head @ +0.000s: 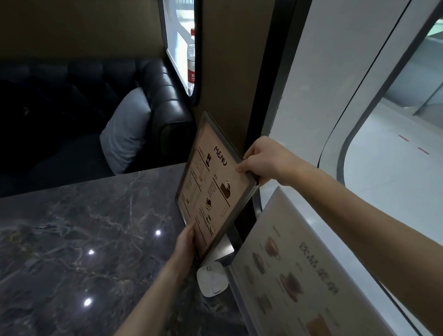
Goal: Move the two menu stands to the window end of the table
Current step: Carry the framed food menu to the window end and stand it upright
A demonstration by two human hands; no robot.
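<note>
A dark-framed menu stand (214, 182) headed "MENU" leans tilted at the right edge of the dark marble table (72, 237), close to the window. My left hand (186, 245) grips its lower edge and my right hand (264, 159) grips its top right corner. A second menu stand (294, 275), pale with pictures of drinks, stands nearer to me on the right, also beside the window. Neither hand touches that one.
A small white rounded device (212, 279) lies on the table between the two stands. Beyond the table's far edge is a black leather bench (165, 96) with a grey cushion (127, 128). A water bottle (191, 62) stands on a far window ledge.
</note>
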